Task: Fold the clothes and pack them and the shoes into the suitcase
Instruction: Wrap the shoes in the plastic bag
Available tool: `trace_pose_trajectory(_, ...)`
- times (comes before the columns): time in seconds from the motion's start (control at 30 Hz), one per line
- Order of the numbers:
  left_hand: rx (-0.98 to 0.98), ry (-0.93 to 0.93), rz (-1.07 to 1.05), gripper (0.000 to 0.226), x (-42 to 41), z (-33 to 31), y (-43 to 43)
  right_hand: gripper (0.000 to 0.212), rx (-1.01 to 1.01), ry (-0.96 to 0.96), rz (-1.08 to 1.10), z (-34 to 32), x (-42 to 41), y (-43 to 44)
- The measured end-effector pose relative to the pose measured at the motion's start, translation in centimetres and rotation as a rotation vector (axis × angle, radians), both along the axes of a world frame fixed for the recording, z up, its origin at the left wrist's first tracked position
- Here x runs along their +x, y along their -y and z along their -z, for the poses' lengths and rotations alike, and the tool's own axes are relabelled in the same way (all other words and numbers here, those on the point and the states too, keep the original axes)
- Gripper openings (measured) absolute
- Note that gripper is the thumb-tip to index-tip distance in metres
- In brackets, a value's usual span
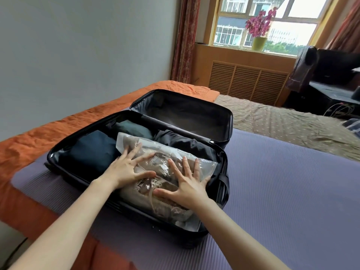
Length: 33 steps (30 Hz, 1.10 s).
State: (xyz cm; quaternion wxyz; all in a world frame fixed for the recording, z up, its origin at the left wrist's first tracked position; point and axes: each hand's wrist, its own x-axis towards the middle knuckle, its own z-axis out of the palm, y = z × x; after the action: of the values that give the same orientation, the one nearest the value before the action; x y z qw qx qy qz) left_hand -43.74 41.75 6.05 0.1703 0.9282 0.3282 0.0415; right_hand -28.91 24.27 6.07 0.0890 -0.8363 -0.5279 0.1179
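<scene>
A black hard-shell suitcase (185, 114) lay open on a bed, resting on a purple ribbed mat (282, 191) spread over an orange bedcover (39, 141). Its far half stood bare, showing only dark lining. The near half held the packed things: a folded navy garment (91, 151) at the left end, a folded dark teal garment (134, 129) along the back edge, and a folded black garment (181, 143) towards the right. On top of these, in the front part of that half, lay a clear plastic zip bag (161, 152) with a pair of brown shoes (167, 187) inside it.

The person's left hand (126, 170) pressed flat on the bag's left part, fingers spread wide and straight. The right hand (187, 184) pressed on the bag's right part in the same way, fingertips near the bag's right edge. The grip of each hand was fully open, closed round nothing, with only palms and fingers touching the plastic.

Beyond the suitcase a beige patterned bedspread (282, 121) covered the rest of the bed, and a green pot of purple-pink flowers (259, 43) stood on the windowsill.
</scene>
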Motion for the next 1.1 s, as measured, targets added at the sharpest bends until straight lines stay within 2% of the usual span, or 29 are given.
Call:
trace_pose_trajectory(0.17, 0.058, 0.019, 0.014, 0.079, 0.2, 1.1, -0.3, 0.098, -0.006, 0.025, 0.014, 0.8, -0.2, 0.0)
trace_pose_trajectory(0.47, 0.108, 0.01, -0.005, 0.084, 0.3, 1.2, -0.2, 0.1, -0.036, 0.048, 0.019, 1.0, -0.6, 0.0)
trace_pose_trajectory(0.57, 0.174, 0.07, 0.005, 0.091, 0.1, 0.6, 0.1, 0.101, 0.014, -0.085, -0.021, -0.1, -0.2, 0.2)
trace_pose_trajectory(0.67, 0.185, 0.367, -0.023, 0.094, -0.5, -0.3, 0.9, 0.091, 0.223, -0.325, 0.003, -1.5, 0.4, 1.1)
trace_pose_trajectory(0.77, 0.213, 0.598, -0.194, 0.072, -1.7, -1.3, 1.9, 0.073, 0.474, -0.375, 0.23, -2.1, 1.7, 2.6)
trace_pose_trajectory(0.83, 0.3, 0.61, -0.404, 0.056, -2.7, -0.8, 2.1, 0.075, 0.469, -0.315, 0.451, -1.6, 3.1, 4.1)
trace_pose_trajectory(0.9, 0.237, 0.601, -0.65, 0.063, -3.6, 0.0, 2.6, 0.084, 0.375, -0.397, 0.597, -0.3, 4.3, 5.6)
trace_pose_trajectory(1.0, 0.034, 0.611, -0.886, 0.082, -4.5, 0.6, 3.8, 0.088, 0.348, -0.69, 0.698, 1.6, 4.9, 7.2)
trace_pose_trajectory(1.1, -0.143, 0.749, -0.964, 0.087, -4.7, 1.2, 4.0, 0.055, 0.385, -0.958, 0.737, 1.4, 5.0, 7.9)
